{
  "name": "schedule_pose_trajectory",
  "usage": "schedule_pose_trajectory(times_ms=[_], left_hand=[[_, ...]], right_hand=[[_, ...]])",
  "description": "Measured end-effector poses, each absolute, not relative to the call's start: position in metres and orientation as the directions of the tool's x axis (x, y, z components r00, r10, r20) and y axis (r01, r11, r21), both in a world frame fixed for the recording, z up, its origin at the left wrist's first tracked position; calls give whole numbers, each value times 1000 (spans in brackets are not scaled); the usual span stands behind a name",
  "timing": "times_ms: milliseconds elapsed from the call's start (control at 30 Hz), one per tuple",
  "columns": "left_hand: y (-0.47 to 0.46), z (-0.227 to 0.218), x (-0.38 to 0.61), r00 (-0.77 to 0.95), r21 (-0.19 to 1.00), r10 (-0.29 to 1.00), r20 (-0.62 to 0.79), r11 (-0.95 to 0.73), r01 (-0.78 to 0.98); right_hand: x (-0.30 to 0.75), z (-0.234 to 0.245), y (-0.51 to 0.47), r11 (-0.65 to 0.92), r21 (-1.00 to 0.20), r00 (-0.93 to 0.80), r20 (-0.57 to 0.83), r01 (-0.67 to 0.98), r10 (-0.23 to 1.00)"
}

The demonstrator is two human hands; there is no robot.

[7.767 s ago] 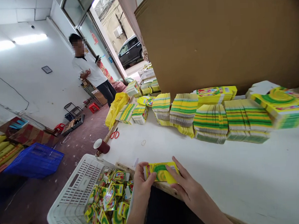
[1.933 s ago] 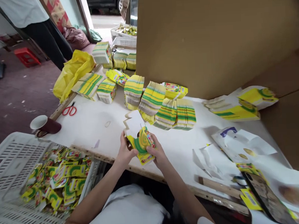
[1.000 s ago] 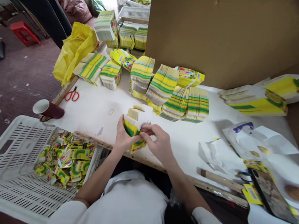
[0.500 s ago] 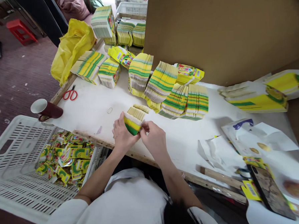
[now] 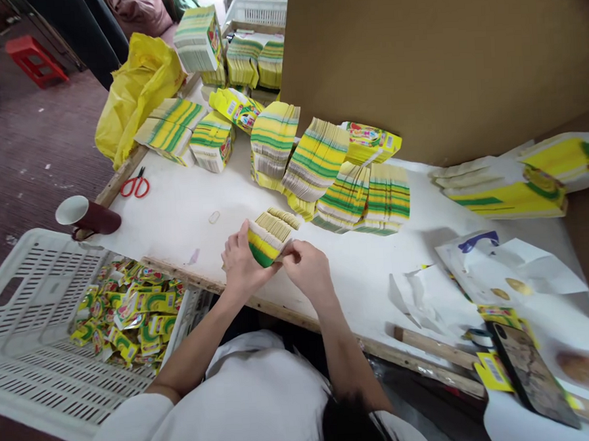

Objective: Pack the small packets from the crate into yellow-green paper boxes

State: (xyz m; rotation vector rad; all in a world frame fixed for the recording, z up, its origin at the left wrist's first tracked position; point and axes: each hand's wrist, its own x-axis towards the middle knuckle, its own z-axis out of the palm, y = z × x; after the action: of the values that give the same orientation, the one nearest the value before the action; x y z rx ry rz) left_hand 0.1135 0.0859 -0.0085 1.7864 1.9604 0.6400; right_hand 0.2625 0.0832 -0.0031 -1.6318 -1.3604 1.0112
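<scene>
My left hand (image 5: 244, 259) is wrapped round the left side of a stack of printed cards (image 5: 267, 238), yellow, green and white, held over the front of the white table. At the stack's near right corner, my right hand (image 5: 307, 266) has its thumb and fingers pinched together against the cards. What lies between those fingertips is partly hidden. Just beyond the stack stand larger bundles of the same folded cards (image 5: 318, 157), packed tightly side by side. A rubber band (image 5: 214, 217) lies on the tabletop left of my hands.
Red-handled scissors (image 5: 135, 185) and a maroon mug (image 5: 94, 216) sit at the left edge. Below them is a white crate (image 5: 37, 313) of small packets. A phone (image 5: 532, 372) and crumpled paper (image 5: 434, 299) lie at the right. A cardboard sheet (image 5: 429, 62) stands behind.
Both hands and the card stack have shifted slightly to the right. The right hand stays pinched at the stack's corner. The camera view has moved a little.
</scene>
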Motion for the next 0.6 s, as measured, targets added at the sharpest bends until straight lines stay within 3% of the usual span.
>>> schedule_pose_trajectory(times_ms=[167,333,467,600], left_hand=[[92,-13,107,-73,654,997,18,43,755],[100,-14,101,-82,704,995,52,21,710],[99,-11,103,-26,715,999,48,-16,699],[97,-10,105,-36,687,999,29,6,727]], right_hand=[[279,-10,85,-130,-989,-30,-132,62,991],[284,-6,81,-146,-960,-114,-121,-241,986],[283,1,83,-203,-919,-199,-142,-336,970],[288,6,86,-338,-891,-390,-208,-303,897]])
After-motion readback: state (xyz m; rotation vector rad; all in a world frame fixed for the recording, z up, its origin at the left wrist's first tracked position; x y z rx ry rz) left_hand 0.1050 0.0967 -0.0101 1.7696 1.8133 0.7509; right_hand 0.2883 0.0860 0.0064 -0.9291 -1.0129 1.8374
